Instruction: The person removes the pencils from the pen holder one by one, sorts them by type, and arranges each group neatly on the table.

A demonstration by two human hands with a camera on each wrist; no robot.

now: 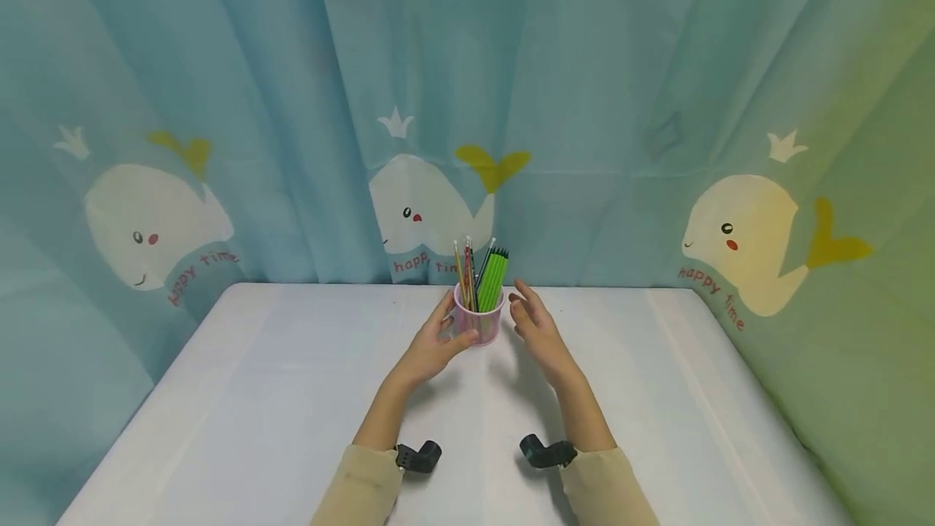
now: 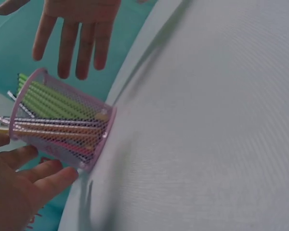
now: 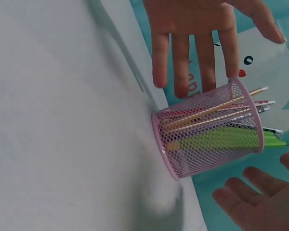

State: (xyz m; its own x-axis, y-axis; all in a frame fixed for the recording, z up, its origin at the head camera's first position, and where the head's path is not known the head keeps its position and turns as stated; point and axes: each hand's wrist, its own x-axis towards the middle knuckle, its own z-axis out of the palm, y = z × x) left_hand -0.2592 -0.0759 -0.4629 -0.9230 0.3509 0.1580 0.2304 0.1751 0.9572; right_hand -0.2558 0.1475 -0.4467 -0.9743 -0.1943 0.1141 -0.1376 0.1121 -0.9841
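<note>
1. From my feed, the cup sits between the two sets of fingers, seemingly upright on the table, near its far edge.
2. My left hand has its fingers straight and slightly parted, some reaching behind the cup, the thumb in front. They touch or nearly touch the wall; I can't tell which.
3. My right hand has its fingers extended and parted, pinching nothing, with a narrow gap to the cup.
4. Between those fingers, green pencils lean toward the right hand, dark tips up, and eraser-topped pencils stand nearer the left.
5. To steady the cup well, I'd bring the right fingers against its side level with the left ones, so that neither side shoves it.
6. I'd keep contact on the mesh wall, below the rim, away from the pencils.
7. Pencils probably make it top-heavy, so I'd judge light, even pressure best; one-sided pushing could tip it.
</note>
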